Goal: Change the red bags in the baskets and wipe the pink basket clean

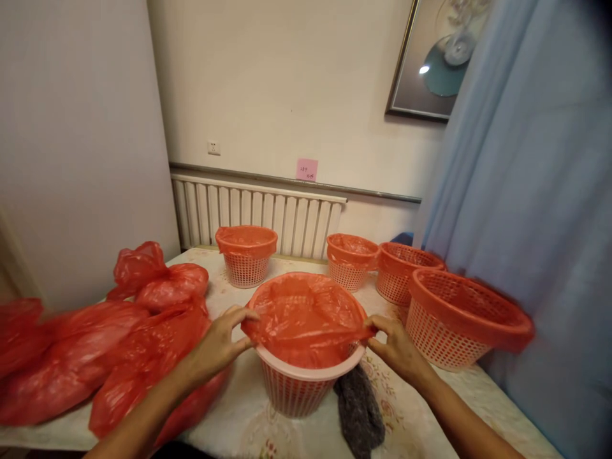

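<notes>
Basket: pale-pink round plastic-mesh basket [299,390], 6 o'clock in view, on white flower-print tablecloth [239,421].
Bag: thin red plastic bag [306,306] inside, folded over rim at 12.
L hand [241,328]: pinching bag edge, basket's 9 o'clock.
R hand [382,335]: pinching same edge, 3 o'clock.
Bag edge: stretched betw. hands; step prob. lining basket.
Bare rim [310,374]: at 6; next prob. needs even pull, edge down over it.
</notes>
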Demonstrator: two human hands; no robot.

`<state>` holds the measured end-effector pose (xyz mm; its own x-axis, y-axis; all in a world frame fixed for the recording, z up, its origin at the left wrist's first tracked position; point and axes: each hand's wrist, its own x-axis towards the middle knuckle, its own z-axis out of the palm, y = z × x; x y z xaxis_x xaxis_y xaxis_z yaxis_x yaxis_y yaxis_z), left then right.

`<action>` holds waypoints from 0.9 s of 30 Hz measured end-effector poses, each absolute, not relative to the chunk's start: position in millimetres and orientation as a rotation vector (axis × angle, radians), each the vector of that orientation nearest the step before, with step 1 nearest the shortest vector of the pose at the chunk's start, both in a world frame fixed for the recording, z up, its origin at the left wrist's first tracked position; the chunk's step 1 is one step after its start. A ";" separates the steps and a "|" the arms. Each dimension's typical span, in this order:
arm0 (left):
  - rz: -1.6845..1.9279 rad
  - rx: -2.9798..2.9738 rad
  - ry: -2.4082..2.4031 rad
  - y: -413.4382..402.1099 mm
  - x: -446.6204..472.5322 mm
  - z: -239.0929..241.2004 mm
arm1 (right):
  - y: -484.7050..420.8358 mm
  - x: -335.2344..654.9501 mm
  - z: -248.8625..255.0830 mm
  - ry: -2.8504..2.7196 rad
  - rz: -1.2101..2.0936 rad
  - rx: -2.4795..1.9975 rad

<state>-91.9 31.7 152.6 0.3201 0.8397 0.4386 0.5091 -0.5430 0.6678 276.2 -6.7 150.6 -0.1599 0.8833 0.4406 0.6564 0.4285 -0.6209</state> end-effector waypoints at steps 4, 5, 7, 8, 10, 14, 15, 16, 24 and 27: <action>1.187 2.500 1.165 7.2 -84.5 130.5 | -32.5 272.2 127.4 -1.954 0.191 -1.141; 1.207 2.562 1.160 1.9 -82.5 124.2 | -37.3 271.5 121.0 -1.978 0.161 -1.110; 1.212 2.662 1.157 -6.9 -78.1 111.6 | -44.4 269.8 108.6 -2.036 0.118 -1.073; 1.203 2.696 1.164 -10.1 -75.7 105.2 | -46.5 268.8 102.6 -2.066 0.098 -1.073; 1.167 2.723 1.185 -13.3 -70.2 92.6 | -47.7 266.7 91.0 -2.112 0.061 -1.102; 1.138 2.622 1.279 -6.7 -59.2 70.6 | -40.2 266.8 67.7 -2.127 0.081 -1.232; 1.135 2.576 1.320 -3.2 -57.5 65.2 | -37.6 268.6 62.4 -2.124 0.116 -1.273; 1.131 2.525 1.365 0.6 -56.7 59.0 | -35.3 271.0 57.9 -2.117 0.158 -1.316; 1.421 2.087 1.719 -1.2 -71.2 -40.8 | -43.6 279.0 66.1 -1.615 -0.094 -1.427; 1.265 1.882 1.654 -23.1 -63.9 -68.5 | -45.3 266.3 71.4 -1.878 -0.094 -1.293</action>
<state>-63.9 -23.1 -68.5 -0.0702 0.9165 0.3939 0.6205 -0.2691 0.7366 266.3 -45.3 71.4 -0.1224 0.7399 0.6615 0.8019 0.4664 -0.3733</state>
